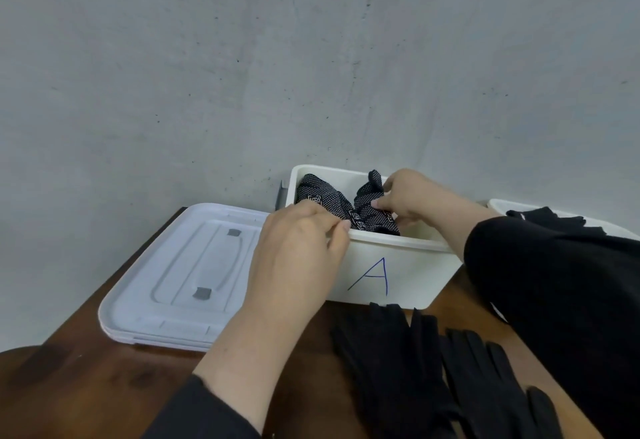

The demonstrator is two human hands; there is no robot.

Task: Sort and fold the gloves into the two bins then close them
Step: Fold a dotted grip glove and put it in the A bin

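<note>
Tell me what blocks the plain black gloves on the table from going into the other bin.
The right sleeve lies across the path between the plain black gloves and the second bin at far right. Another dark glove already drapes over that bin; its opening is mostly hidden.

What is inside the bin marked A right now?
Bin A holds two dotted black gloves, folded. The right hand pinches the right-side one; the left hand is at the near rim. The bin's floor is hidden by its front wall and the hands.
</note>
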